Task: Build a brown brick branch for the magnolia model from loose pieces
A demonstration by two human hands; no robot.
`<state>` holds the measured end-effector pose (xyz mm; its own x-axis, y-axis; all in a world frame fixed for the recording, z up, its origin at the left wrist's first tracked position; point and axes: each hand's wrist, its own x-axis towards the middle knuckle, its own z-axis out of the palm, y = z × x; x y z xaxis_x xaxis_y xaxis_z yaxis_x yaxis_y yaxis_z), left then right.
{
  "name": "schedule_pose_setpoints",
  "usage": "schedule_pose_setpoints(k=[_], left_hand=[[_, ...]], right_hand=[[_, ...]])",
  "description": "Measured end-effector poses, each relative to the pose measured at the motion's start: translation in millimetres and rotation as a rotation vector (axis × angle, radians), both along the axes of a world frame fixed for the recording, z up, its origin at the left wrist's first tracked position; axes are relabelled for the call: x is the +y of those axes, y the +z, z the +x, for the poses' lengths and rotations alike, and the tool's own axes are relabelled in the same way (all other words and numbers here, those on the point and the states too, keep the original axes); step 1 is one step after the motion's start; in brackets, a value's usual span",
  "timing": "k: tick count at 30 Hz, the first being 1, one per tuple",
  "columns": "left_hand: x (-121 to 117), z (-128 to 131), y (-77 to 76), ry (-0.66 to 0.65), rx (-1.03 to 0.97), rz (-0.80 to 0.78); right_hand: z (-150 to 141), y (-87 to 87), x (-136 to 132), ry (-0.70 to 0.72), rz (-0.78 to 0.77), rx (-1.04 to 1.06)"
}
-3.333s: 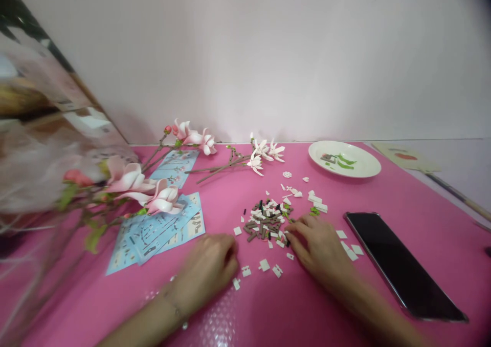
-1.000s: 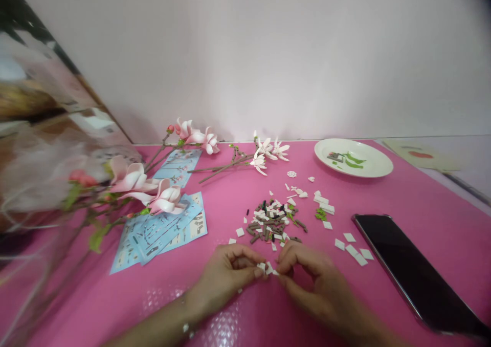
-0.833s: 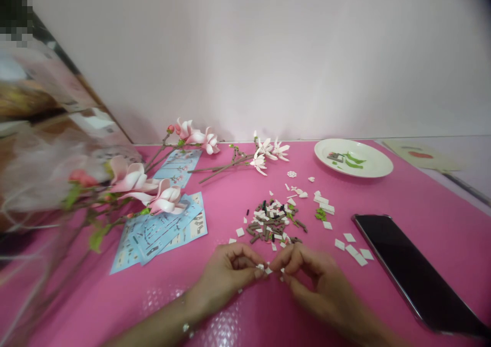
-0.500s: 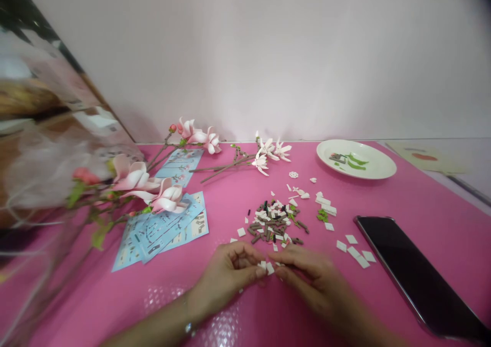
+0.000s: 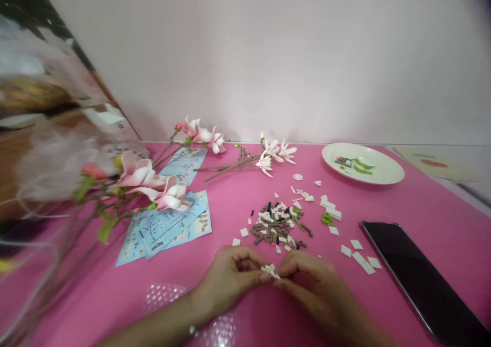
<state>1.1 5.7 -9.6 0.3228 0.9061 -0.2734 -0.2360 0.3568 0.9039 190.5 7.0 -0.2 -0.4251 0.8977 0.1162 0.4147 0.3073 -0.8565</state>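
Observation:
Between my two hands, low over the pink table, is a small cluster of white building-block pieces (image 5: 270, 270). My left hand (image 5: 233, 273) pinches it from the left with thumb and forefinger. From the other side, my right hand (image 5: 309, 280) closes thumb and fingers on its right end. How the pieces join is too small to tell. Just beyond my fingertips lies a pile of loose blocks (image 5: 278, 224), brown, white, black and green. Flat white tiles (image 5: 362, 262) lie to the right of it, with a few green pieces (image 5: 327, 219) nearby.
A black phone (image 5: 418, 280) lies at the right. Behind it stands a white plate (image 5: 387, 175) holding green leaf pieces. White block flowers (image 5: 270, 155) on stems lie at the back. Pink magnolia sprays (image 5: 172, 196) and blue printed instruction sheets (image 5: 192, 224) occupy the left.
My hands have come closer together. The white pieces, apart between my fingers before, now sit together as one cluster. The view has shifted slightly.

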Motion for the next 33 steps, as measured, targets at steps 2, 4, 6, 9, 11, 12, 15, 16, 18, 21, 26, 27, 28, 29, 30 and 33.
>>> schedule_pose_setpoints(k=[2, 4, 6, 9, 11, 12, 15, 16, 18, 21, 26, 27, 28, 29, 30, 33], left_hand=[[-0.7, 0.0, -0.1, 0.002, 0.05, 0.029], [-1.2, 0.0, 0.0, 0.002, 0.122, 0.072], [-1.5, -0.1, 0.5, -0.004, 0.189, 0.122], [-1.8, -0.4, 1.9, 0.006, 0.261, 0.187], [-2.0, -0.7, 2.4, 0.009, 0.311, 0.223], [-2.0, -0.9, 2.4, 0.005, 0.342, 0.245], [-2.0, -1.1, 1.4, -0.021, 0.416, 0.321], [-2.0, -1.2, 0.8, -0.025, 0.424, 0.341], [-2.1, -1.4, -0.4, -0.028, 0.43, 0.371], [-2.4, -2.1, -1.9, -0.037, 0.446, 0.426], [-3.4, -3.9, -1.9, -0.062, 0.456, 0.509], [-3.6, -4.1, -1.4, -0.067, 0.458, 0.523], [-3.7, -4.3, -0.7, -0.071, 0.461, 0.538], [-3.9, -4.4, 0.2, -0.076, 0.464, 0.553], [-3.9, -4.4, 1.2, -0.082, 0.467, 0.566], [-4.0, -4.4, 4.3, -0.105, 0.485, 0.587]], right_hand=[[-0.2, 0.8, 0.4, 0.02, 0.003, 0.006], [0.2, 0.6, 0.6, 0.039, -0.002, 0.008], [0.6, -0.1, 0.3, 0.039, -0.003, 0.006], [0.6, -1.2, -0.4, 0.02, 0.02, 0.007], [0.3, -1.6, -0.8, 0.013, 0.032, 0.018], [0.3, -1.9, -1.0, 0.012, 0.037, 0.022], [0.4, -3.2, -1.5, 0.007, 0.083, 0.02], [0.5, -3.7, -1.7, 0.003, 0.109, 0.016], [0.4, -4.4, -2.1, 0.0, 0.159, 0.008], [-0.4, -4.4, -2.4, 0.0, 0.223, -0.009], [-2.4, -4.1, -2.4, 0.017, 0.311, 0.007], [-2.6, -4.3, -2.5, 0.021, 0.32, 0.014], [-2.8, -4.4, -2.6, 0.025, 0.325, 0.018], [-3.0, -4.4, -2.8, 0.028, 0.329, 0.016], [-3.2, -4.3, -2.9, 0.029, 0.335, 0.013], [-3.5, -2.9, -3.3, 0.031, 0.35, 0.006]])
